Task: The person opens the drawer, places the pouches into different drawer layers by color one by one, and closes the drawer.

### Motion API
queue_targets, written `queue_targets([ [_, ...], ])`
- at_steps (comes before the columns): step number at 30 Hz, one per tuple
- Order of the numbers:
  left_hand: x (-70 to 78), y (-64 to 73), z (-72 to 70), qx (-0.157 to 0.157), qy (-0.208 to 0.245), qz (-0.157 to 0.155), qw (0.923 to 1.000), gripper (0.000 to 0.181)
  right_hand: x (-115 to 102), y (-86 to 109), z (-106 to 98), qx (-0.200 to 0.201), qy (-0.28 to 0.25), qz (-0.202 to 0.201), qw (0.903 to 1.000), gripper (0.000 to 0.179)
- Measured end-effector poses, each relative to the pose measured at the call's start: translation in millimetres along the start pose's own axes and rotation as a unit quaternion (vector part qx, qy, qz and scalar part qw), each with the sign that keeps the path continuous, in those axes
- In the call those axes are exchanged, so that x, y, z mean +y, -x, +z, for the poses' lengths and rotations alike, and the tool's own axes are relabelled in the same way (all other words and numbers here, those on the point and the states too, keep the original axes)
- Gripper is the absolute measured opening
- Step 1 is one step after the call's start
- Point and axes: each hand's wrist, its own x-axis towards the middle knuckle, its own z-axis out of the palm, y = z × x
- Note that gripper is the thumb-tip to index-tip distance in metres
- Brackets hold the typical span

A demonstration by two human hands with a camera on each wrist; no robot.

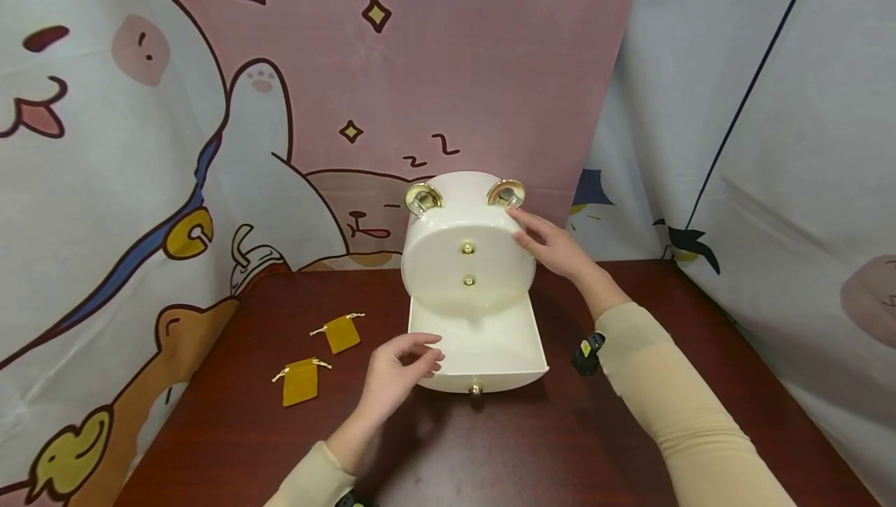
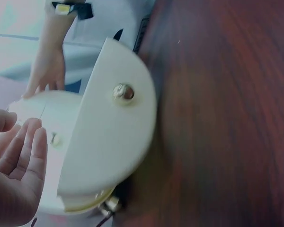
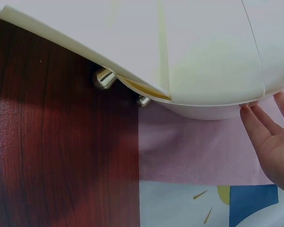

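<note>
A glossy white rounded box (image 1: 428, 258) with two gold ear-like rings on top stands on the table, gold knobs down its front. Its bottom drawer (image 1: 476, 340) is pulled far out towards me; a gold knob (image 2: 123, 93) on the drawer front shows in the left wrist view. My left hand (image 1: 395, 371) hovers at the drawer's left front corner, fingers loosely bent, nothing held. With fingers fairly straight, my right hand (image 1: 553, 245) rests against the box's upper right side, just below the right gold ring (image 1: 507, 193). Its fingertips touch the curved wall in the right wrist view.
Two small mustard drawstring pouches, one nearer (image 1: 300, 382) and one farther (image 1: 341, 334), lie on the dark red-brown table (image 1: 231, 437) left of the box. A cartoon-printed cloth (image 1: 448, 64) hangs behind the table and along both sides.
</note>
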Motion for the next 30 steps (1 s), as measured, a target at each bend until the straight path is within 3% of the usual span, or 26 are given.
queue_targets([
  [4,-3.0,-1.4,-14.8,0.031,-0.025,0.003,0.9992,0.024,-2,0.5,0,-0.001,0.001,0.004,1.0000,0.059],
  [11,-12.2,-2.9,-46.8,0.078,-0.073,-0.035,0.9937,0.023,-3,1.1,0,-0.001,0.002,0.008,1.0000,0.059],
  [19,-25.5,-6.5,-90.1,0.111,-0.119,-0.022,0.9865,0.025,-5,1.5,0,0.003,0.003,0.007,1.0000,0.059],
  [30,-50.7,-2.3,-146.1,0.123,-0.189,-0.099,0.9691,0.037,-5,2.0,0,0.001,0.001,0.003,1.0000,0.059],
])
